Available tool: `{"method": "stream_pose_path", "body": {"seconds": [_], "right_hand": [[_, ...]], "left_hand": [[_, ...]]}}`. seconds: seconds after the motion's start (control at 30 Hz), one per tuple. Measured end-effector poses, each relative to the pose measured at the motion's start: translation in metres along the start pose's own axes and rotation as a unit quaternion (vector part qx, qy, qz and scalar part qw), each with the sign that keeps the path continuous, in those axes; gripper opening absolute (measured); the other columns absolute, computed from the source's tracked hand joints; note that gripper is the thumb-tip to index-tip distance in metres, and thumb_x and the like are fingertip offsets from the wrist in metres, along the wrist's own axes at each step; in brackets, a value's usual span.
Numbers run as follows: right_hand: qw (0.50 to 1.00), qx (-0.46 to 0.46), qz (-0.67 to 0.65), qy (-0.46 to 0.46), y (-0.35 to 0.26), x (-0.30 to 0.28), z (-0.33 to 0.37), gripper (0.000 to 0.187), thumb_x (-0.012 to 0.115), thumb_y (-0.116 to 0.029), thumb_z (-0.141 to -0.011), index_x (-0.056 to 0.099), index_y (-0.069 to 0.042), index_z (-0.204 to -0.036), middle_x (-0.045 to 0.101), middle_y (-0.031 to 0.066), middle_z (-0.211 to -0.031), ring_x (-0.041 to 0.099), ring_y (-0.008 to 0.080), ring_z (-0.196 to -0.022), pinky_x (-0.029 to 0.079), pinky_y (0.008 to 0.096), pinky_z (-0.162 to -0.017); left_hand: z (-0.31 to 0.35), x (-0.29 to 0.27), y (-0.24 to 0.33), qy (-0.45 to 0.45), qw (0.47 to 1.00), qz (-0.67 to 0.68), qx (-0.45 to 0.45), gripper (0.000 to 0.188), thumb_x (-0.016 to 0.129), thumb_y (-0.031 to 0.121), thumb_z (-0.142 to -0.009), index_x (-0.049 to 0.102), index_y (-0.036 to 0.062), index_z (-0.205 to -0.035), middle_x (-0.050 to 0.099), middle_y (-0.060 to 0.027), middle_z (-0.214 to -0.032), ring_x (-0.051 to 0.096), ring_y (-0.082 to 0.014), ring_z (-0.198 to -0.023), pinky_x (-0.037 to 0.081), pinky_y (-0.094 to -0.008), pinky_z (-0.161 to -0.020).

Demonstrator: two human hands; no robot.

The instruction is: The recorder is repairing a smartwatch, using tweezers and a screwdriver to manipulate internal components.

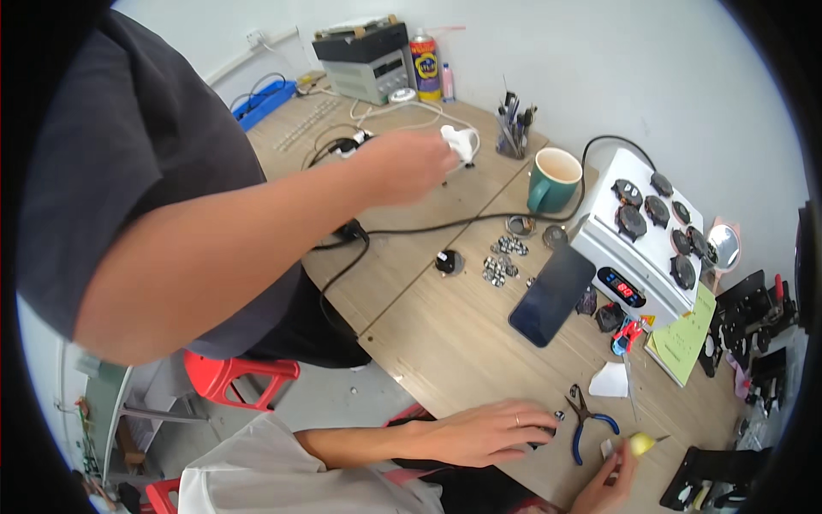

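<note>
My left hand (492, 435), with a ring on one finger, rests at the table's near edge. Its fingers bend over a small dark piece, mostly hidden beneath them. Close to the lower edge, my right hand (610, 484) has thumb and fingers pinched at a yellow rounded tool (640, 443) with a thin dark tip pointing right; its exact kind is unclear. Blue-handled pliers (582, 418) lie between my hands, jaws away from me. A tiny metal part (559, 416) sits beside my left fingertips. Tweezers (631, 387) and a white scrap (609, 380) lie beyond the pliers.
A co-worker's arm (257, 227) reaches across from the left, its hand at a white object (460, 144). A phone (552, 295), small metal parts (499, 270), a green mug (554, 180) and a white heating plate (638, 231) bearing several dark watch-like cases stand farther off. A black cable (428, 228) crosses the table.
</note>
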State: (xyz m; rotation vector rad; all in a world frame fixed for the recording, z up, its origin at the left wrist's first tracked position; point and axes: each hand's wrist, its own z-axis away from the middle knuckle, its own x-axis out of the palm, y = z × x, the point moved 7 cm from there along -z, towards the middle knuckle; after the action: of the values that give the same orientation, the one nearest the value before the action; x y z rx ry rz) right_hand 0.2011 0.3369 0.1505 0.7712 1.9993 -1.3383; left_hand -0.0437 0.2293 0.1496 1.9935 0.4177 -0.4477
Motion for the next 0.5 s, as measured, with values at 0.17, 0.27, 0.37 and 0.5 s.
{"method": "stream_pose_path", "body": {"seconds": [0.17, 0.27, 0.37, 0.5], "right_hand": [[0.992, -0.07, 0.051, 0.09, -0.004, -0.016, 0.002, 0.027, 0.065, -0.016, -0.109, 0.076, -0.003, -0.13, 0.074, 0.0181, -0.122, 0.068, 0.0293, -0.08, 0.051, 0.0372, -0.062], [0.993, -0.05, 0.053, 0.097, -0.007, -0.013, 0.003, 0.024, 0.067, -0.012, -0.107, 0.077, -0.002, -0.126, 0.075, 0.0183, -0.118, 0.069, 0.0296, -0.079, 0.052, 0.0365, -0.063], [0.994, -0.021, 0.037, 0.104, 0.016, -0.004, 0.007, 0.022, 0.066, -0.007, -0.105, 0.074, -0.002, -0.125, 0.074, 0.0114, -0.114, 0.067, 0.021, -0.083, 0.049, 0.0307, -0.065], [0.998, 0.038, 0.007, 0.058, 0.044, 0.0, 0.013, 0.028, 0.061, -0.003, -0.106, 0.069, -0.005, -0.132, 0.069, 0.0058, -0.129, 0.063, 0.0157, -0.096, 0.046, 0.0265, -0.069]], "left_hand": [[0.013, -0.026, -0.019, 0.168, 0.975, 0.085, -0.116, 0.033, 0.081, 0.01, -0.094, 0.051, 0.0046, -0.081, 0.057, -0.0086, -0.084, 0.054, -0.029, -0.078, 0.044, -0.0396, -0.069], [0.023, -0.037, -0.015, 0.235, 0.962, 0.125, -0.066, 0.052, 0.077, 0.006, -0.096, 0.033, 0.0051, -0.068, 0.035, -0.0064, -0.064, 0.034, -0.0279, -0.056, 0.026, -0.0383, -0.053], [0.025, -0.032, -0.013, 0.246, 0.956, 0.16, -0.003, 0.05, 0.062, 0.009, -0.107, 0.033, 0.0035, -0.067, 0.032, -0.0072, -0.06, 0.031, -0.0275, -0.05, 0.023, -0.039, -0.049], [0.029, -0.024, -0.017, 0.225, 0.959, 0.171, -0.002, 0.049, 0.047, 0.016, -0.115, 0.037, 0.0007, -0.069, 0.037, -0.0084, -0.06, 0.035, -0.0268, -0.05, 0.027, -0.0388, -0.048]]}}
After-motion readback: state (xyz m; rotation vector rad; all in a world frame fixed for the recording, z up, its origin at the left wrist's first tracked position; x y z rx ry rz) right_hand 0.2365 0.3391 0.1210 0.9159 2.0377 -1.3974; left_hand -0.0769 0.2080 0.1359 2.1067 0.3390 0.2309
